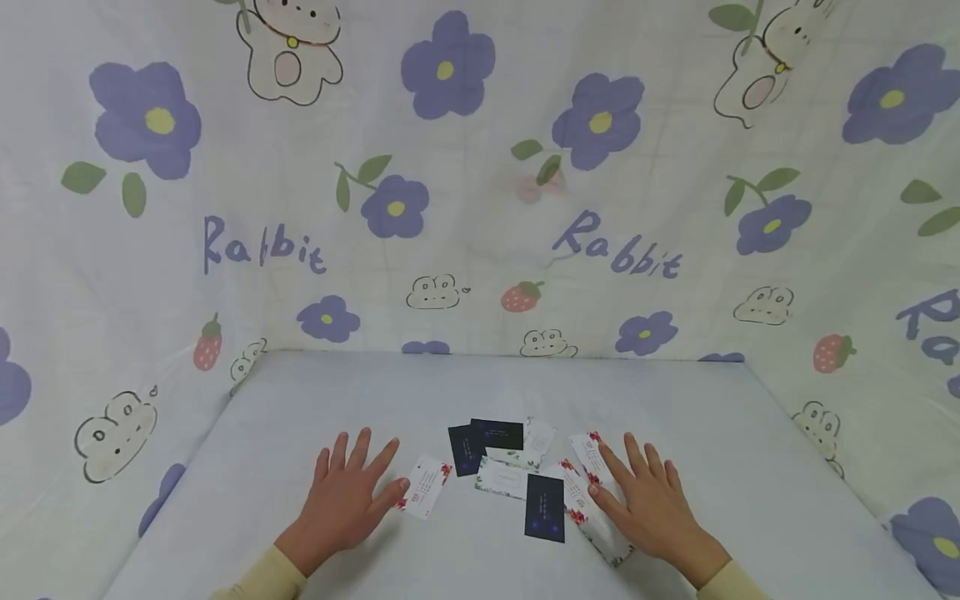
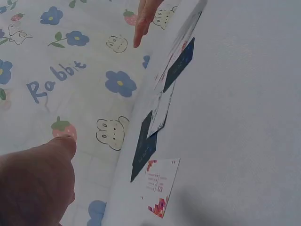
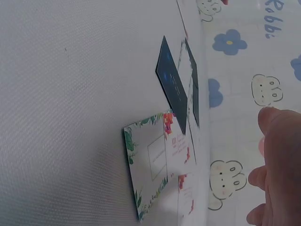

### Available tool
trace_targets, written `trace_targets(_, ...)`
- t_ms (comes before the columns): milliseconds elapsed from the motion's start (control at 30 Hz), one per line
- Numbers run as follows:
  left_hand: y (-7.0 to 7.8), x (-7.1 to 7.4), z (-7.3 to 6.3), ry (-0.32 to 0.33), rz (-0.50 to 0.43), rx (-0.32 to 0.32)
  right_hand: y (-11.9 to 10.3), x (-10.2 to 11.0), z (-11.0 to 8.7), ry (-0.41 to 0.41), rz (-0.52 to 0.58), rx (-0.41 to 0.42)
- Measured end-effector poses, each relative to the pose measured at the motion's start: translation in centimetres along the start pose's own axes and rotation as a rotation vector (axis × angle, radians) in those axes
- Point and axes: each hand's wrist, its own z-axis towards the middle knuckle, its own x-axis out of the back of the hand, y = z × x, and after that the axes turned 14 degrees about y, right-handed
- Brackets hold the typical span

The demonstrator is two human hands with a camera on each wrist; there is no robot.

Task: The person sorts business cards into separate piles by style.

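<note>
Several business cards lie scattered and partly overlapping on the table. Three are dark: a front dark card (image 1: 544,508), plus two at the back left, one dark card (image 1: 497,433) lapping over the other (image 1: 467,451). A white card with red flowers (image 1: 425,488) lies apart at the left, close to the thumb of my left hand (image 1: 341,498). My right hand (image 1: 651,506) hovers, fingers spread, by a leaf-edged white card (image 2: 162,110) group's right side, where red-flowered cards (image 1: 586,454) and a green-leaf card (image 3: 148,162) overlap. Both hands hold nothing.
The white table (image 1: 337,383) runs back to a curtain (image 1: 480,167) printed with purple flowers, rabbits and strawberries. The same printed cloth hangs along the left and right sides of the table.
</note>
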Motion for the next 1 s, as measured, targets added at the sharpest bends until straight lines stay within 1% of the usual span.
trace_targets(67, 0.6, -0.4, 1.0, 0.007, -0.010, -0.022, 0.2, 0.2, 0.0, -0.009, 0.013, -0.012)
trace_targets(133, 1.3, -0.8, 2.3, -0.002, -0.023, -0.041, 0.3, 0.5, 0.0, -0.035, 0.045, -0.034)
trace_targets(200, 2.3, -1.3, 3.7, -0.013, -0.032, -0.064, 0.3, 0.8, 0.0, -0.051, 0.088, -0.053)
trace_targets(300, 4.2, -2.3, 6.0, -0.053, -0.053, -0.100, 0.4, 1.0, 0.1, -0.067, 0.133, -0.076)
trace_targets(333, 5.0, -2.7, 6.8, -0.066, -0.062, -0.115, 0.5, 1.0, 0.1, -0.066, 0.142, -0.080)
trace_targets(467, 8.4, -5.3, 9.6, -0.127, -0.099, -0.186, 0.7, 0.9, 0.1, -0.074, 0.173, -0.097)
trace_targets(500, 9.4, -6.1, 10.2, -0.135, -0.111, -0.207, 0.7, 0.9, 0.0, -0.077, 0.191, -0.108)
trace_targets(600, 12.6, -7.7, 11.8, -0.175, -0.150, -0.262, 0.5, 0.7, 0.1, -0.077, 0.272, -0.167)
trace_targets(700, 15.7, -8.8, 13.1, -0.203, -0.173, -0.291, 0.2, 0.8, 0.2, -0.080, 0.370, -0.294)
trace_targets(767, 17.4, -9.4, 13.7, -0.218, -0.172, -0.299, 0.0, 0.8, 0.3, -0.082, 0.480, -0.398)
trace_targets(833, 19.0, -10.1, 14.1, -0.232, -0.161, -0.303, -0.2, 0.9, 0.4, -0.090, 0.613, -0.515)
trace_targets(867, 19.6, -10.3, 14.2, -0.239, -0.154, -0.306, -0.3, 0.9, 0.4, -0.094, 0.699, -0.571)
trace_targets(933, 20.8, -11.0, 14.4, -0.259, -0.151, -0.311, -0.4, 0.8, 0.4, -0.099, 0.873, -0.685)
trace_targets(1000, 21.7, -11.6, 14.5, -0.280, -0.161, -0.320, -0.5, 0.6, 0.3, -0.101, 1.016, -0.800)
